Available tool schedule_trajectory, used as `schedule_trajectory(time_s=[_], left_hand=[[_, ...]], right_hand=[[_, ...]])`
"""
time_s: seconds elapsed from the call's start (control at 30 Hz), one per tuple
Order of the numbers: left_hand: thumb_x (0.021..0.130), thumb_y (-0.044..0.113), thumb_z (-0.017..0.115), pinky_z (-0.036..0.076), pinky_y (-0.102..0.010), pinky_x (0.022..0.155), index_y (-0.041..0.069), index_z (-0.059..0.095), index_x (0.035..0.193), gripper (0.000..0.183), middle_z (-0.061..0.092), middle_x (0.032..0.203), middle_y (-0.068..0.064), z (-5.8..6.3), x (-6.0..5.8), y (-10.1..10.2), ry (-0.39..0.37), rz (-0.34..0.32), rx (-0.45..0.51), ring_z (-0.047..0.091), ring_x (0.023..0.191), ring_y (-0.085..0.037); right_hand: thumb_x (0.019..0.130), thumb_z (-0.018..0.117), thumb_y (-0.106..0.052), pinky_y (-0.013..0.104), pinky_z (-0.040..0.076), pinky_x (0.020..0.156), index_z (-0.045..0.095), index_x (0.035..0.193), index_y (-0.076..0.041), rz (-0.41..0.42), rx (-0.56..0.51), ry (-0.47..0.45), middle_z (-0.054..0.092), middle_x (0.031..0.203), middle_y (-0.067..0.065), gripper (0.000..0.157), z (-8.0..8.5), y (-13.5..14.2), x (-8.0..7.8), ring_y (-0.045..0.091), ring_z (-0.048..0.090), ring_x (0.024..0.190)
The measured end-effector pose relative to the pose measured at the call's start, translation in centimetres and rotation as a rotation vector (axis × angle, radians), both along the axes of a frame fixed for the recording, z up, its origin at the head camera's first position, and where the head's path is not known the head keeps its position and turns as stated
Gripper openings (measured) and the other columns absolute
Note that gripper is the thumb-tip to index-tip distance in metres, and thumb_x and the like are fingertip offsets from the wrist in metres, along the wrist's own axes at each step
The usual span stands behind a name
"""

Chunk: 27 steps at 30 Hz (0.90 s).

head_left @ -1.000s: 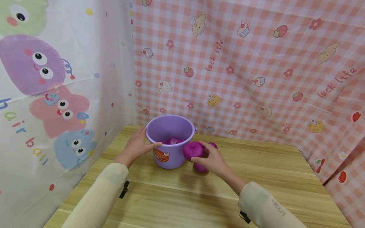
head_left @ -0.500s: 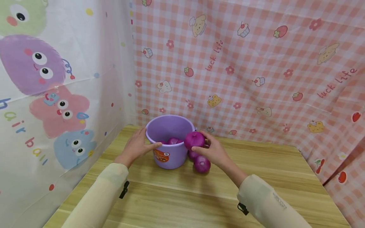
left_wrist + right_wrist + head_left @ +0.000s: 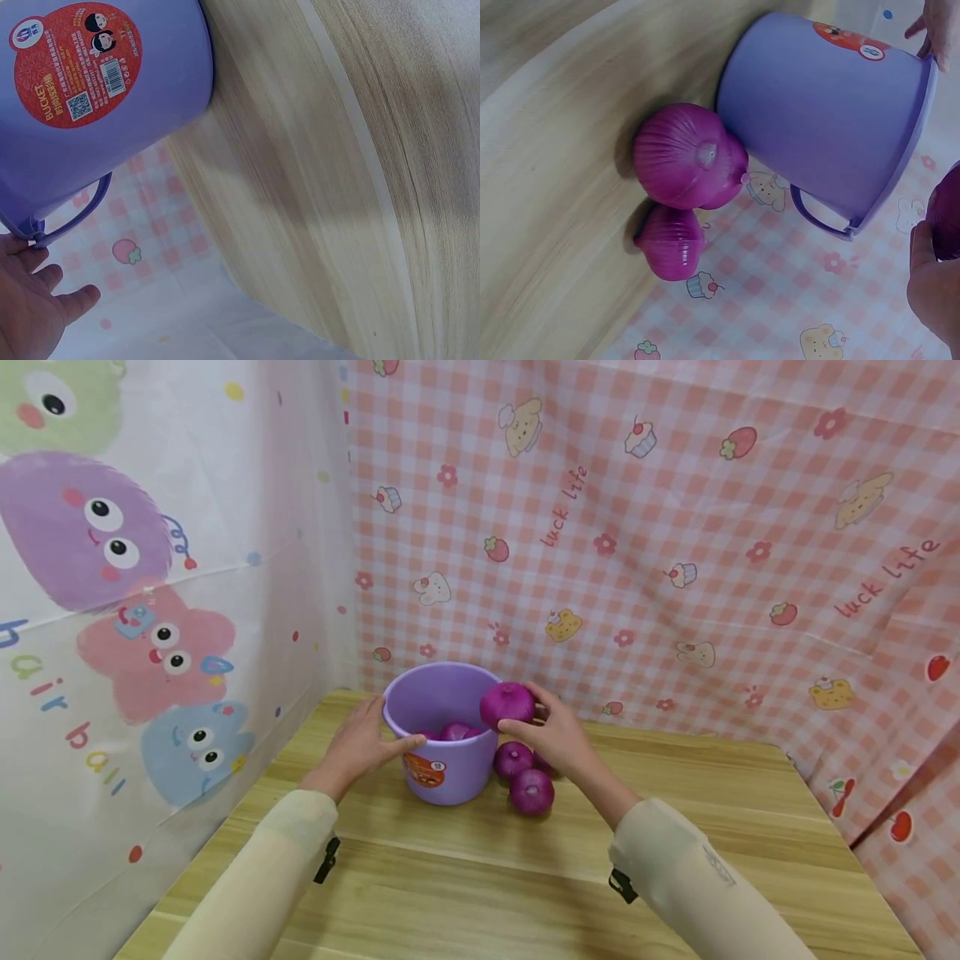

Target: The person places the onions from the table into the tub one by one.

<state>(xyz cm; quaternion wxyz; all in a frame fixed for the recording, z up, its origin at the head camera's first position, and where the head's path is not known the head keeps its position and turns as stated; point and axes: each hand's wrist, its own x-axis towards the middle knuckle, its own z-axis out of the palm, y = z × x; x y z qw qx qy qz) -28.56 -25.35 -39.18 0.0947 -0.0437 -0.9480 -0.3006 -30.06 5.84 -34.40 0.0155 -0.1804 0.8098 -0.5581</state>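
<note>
A purple bucket (image 3: 450,772) with a red round label stands upright on the wooden table. Red onions (image 3: 455,732) lie inside, partly hidden by its front wall. My left hand (image 3: 362,745) rests against the bucket's left side, thumb along the front rim; in the left wrist view its fingers (image 3: 79,301) look straight and spread. My right hand (image 3: 558,731) holds a red onion (image 3: 507,706) between thumb and fingers, overlapping the bucket's right rim. Below it, a red onion (image 3: 514,761) and another (image 3: 532,792) sit by the bucket; a third onion (image 3: 671,244) shows fully in the right wrist view.
The wooden table (image 3: 465,877) reaches back to a pink checked cloth (image 3: 637,527). A white cloth with cartoon figures (image 3: 285,568) hangs along the left. The bucket's handle (image 3: 814,217) hangs down at its side.
My right hand has lifted the held onion up and slightly left, from beside the bucket to its rim. The onions beneath have come into fuller view. The left hand has not moved.
</note>
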Motion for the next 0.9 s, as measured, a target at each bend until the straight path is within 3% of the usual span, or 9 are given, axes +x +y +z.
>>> schedule_trajectory(time_s=[0.53, 0.9], left_hand=[[0.075, 0.080, 0.062, 0.021, -0.065, 0.114, 0.010, 0.021, 0.159, 0.117, 0.027, 0.159, -0.018, 0.1, 0.1, 0.1, -0.009, 0.009, 0.005, 0.022, 0.146, -0.040], [0.074, 0.082, 0.060, 0.021, -0.065, 0.114, 0.008, 0.020, 0.158, 0.119, 0.026, 0.159, -0.019, 0.1, 0.2, 0.2, -0.015, 0.005, -0.008, 0.021, 0.146, -0.041]], right_hand=[[0.083, 0.079, -0.044, 0.040, 0.048, 0.103, 0.041, 0.152, -0.017, -0.073, -0.006, 0.016, 0.057, 0.138, 0.009, 0.083, 0.8, -2.0, -2.0, 0.025, 0.057, 0.124], [0.084, 0.080, -0.037, 0.038, 0.051, 0.099, 0.042, 0.151, -0.012, -0.088, -0.034, 0.031, 0.059, 0.135, 0.011, 0.081, 0.7, -4.0, -3.1, 0.025, 0.059, 0.119]])
